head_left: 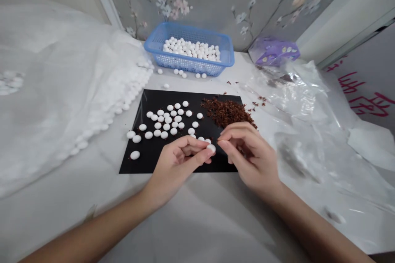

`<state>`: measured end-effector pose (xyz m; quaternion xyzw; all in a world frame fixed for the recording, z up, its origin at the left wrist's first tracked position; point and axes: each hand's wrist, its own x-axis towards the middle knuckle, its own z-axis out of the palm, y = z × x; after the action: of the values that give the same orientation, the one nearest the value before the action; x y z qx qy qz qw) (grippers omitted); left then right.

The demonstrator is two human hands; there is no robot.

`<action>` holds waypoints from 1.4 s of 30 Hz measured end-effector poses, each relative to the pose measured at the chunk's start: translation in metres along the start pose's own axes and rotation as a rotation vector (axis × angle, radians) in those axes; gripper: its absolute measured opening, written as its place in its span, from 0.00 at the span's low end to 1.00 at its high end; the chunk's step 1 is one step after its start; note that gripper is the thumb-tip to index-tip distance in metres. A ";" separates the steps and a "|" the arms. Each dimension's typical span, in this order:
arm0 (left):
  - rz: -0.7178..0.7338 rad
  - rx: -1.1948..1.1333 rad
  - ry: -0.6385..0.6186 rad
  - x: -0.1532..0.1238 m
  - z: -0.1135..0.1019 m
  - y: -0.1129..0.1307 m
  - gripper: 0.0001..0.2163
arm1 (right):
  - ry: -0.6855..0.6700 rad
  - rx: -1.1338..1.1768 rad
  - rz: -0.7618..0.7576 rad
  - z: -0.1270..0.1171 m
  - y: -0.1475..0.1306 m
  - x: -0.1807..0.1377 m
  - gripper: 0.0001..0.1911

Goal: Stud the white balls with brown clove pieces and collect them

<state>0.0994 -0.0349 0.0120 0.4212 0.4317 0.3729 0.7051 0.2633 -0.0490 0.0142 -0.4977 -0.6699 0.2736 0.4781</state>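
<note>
Between the thumb and fingers of my left hand (182,158) is a small white ball (211,148). Just to its right, my right hand (251,154) pinches a tiny reddish-brown piece (219,139), partly hidden by the fingertips. Both hands are over a black mat (138,166), their fingertips close together but apart. Several white balls (167,120) lie scattered on the mat's left and middle, some with brown bits showing at their edges. A heap of small brown star-shaped pieces (230,113) rests at the mat's upper right, behind my right hand.
Behind the mat stands a blue plastic basket (230,58) holding many white balls, with several loose ones in front. A large translucent white bag (70,86) of balls bulges at left. Clear plastic bags (296,86) and a purple package (277,51) lie to the right.
</note>
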 end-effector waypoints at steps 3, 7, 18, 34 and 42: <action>-0.001 0.002 -0.009 0.000 0.000 0.000 0.05 | -0.015 -0.091 -0.059 0.000 -0.001 0.001 0.03; 0.004 -0.007 -0.022 0.001 -0.001 -0.001 0.04 | -0.042 -0.125 -0.089 0.000 -0.001 0.002 0.03; 0.011 0.023 0.022 0.002 -0.003 0.000 0.05 | -0.113 0.013 -0.049 0.000 0.000 0.003 0.05; 0.045 0.040 0.028 0.001 -0.005 -0.003 0.04 | -0.156 -0.042 -0.095 0.002 0.002 0.002 0.05; 0.009 0.052 0.033 0.001 -0.006 -0.003 0.05 | -0.179 -0.032 -0.095 0.002 0.003 0.001 0.05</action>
<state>0.0949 -0.0333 0.0071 0.4350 0.4511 0.3716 0.6850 0.2624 -0.0466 0.0116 -0.4465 -0.7371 0.2831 0.4210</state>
